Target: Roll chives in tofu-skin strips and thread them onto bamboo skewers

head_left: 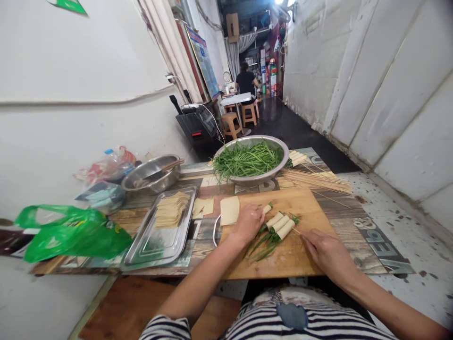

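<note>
My left hand (249, 221) is closed on a tofu-skin roll (267, 208) with green chives sticking out of its end. My right hand (325, 252) pinches a thin wooden skewer (297, 232), whose far end enters a row of similar rolls (285, 229) lying side by side. Long chive ends (264, 250) trail from these rolls onto the wooden cutting board (300, 264). A flat square tofu sheet (230, 210) lies at the board's left edge, beside my left wrist.
Behind the board stands a metal bowl (285, 163) of chives, with loose skewers (318, 180) at its right. To the left are a metal tray (155, 248) with stacked sheets (171, 210), another bowl (152, 184) and a green bag (74, 233). A person (246, 80) sits far back.
</note>
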A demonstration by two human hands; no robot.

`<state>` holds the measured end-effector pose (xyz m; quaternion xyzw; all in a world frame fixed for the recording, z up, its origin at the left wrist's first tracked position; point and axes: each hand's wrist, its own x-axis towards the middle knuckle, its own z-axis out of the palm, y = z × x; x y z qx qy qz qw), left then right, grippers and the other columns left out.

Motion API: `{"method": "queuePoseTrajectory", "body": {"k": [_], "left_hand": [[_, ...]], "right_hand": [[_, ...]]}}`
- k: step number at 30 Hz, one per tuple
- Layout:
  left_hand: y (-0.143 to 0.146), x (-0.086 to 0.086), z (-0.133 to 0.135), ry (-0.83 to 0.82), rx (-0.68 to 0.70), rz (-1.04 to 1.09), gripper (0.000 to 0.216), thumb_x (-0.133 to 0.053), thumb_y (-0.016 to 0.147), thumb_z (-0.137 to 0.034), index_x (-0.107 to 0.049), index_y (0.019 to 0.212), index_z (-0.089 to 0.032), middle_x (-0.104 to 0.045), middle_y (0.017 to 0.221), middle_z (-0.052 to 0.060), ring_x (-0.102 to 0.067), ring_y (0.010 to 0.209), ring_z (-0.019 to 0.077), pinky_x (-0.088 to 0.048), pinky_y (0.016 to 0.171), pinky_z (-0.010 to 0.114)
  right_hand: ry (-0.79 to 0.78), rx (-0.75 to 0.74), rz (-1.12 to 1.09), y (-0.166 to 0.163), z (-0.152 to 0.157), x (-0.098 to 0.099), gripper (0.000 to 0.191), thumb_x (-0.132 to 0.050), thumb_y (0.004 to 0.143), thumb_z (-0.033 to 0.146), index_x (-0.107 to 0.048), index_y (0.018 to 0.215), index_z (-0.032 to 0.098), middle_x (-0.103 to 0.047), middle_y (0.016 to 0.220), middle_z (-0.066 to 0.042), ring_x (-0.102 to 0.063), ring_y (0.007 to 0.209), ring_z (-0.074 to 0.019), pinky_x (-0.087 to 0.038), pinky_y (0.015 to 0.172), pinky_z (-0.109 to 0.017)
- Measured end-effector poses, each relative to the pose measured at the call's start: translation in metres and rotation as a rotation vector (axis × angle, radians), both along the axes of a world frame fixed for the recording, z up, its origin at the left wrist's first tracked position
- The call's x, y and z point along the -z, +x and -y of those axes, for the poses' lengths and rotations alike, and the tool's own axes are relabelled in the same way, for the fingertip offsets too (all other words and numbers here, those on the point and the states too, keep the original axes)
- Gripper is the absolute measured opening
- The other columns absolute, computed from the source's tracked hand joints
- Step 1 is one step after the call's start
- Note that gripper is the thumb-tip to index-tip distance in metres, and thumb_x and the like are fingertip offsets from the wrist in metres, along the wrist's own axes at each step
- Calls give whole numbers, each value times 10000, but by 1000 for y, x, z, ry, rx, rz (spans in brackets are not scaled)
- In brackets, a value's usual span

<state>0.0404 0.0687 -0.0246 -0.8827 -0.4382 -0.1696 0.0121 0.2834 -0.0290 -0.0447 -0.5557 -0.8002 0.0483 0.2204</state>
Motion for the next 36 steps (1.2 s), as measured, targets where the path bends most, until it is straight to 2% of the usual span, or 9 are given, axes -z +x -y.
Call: {"method": "queuePoseTrajectory", "body": {"k": [8,15,24,28,32,36], "left_hand": [[0,0,-1,-13,12,9,216,-510,930,-203,-706,855,-152,-652,747,67,-586,741,184,-460,716,304],[-1,2,-1,-16,32,19,263,-469,950,-210,-690,816,-159,-651,754,66,-581,743,180,-460,725,303],[-2,-3,-3,-51,84,21,368,-409,979,-190,-649,703,-145,-629,696,67,-568,694,172,-423,659,283],[-4,-3,-6,-63,105,50,383,-390,971,-163,-646,687,-153,-625,684,69,-571,684,181,-432,647,297],[-8,-7,-10,-120,140,62,336,-446,941,-145,-643,671,-173,-642,697,64,-594,692,177,-466,665,299],[-2,-8,-4,-119,52,41,316,-441,970,-277,-664,765,-184,-668,725,67,-622,708,188,-505,698,314]], "right_hand": [[-12,9,98,-3,-1,-7,334,-340,976,254,-601,773,210,-627,714,-28,-586,601,-156,-388,539,-287],[-3,-16,68,-9,-5,-13,348,-342,965,231,-620,756,208,-617,685,-27,-602,594,-168,-412,543,-298],[15,-54,-33,-19,-20,-10,350,-325,945,210,-634,783,230,-638,700,-41,-608,647,-168,-453,593,-281],[-1,-52,34,-23,-25,-13,346,-315,944,178,-610,764,206,-643,720,-51,-616,661,-174,-452,607,-282],[-29,-57,108,-27,-27,-16,336,-314,938,138,-614,791,179,-657,756,-64,-630,691,-177,-446,626,-276],[-59,-35,192,-29,-28,-18,312,-334,923,93,-625,827,156,-670,788,-69,-633,685,-163,-421,613,-260]]}}
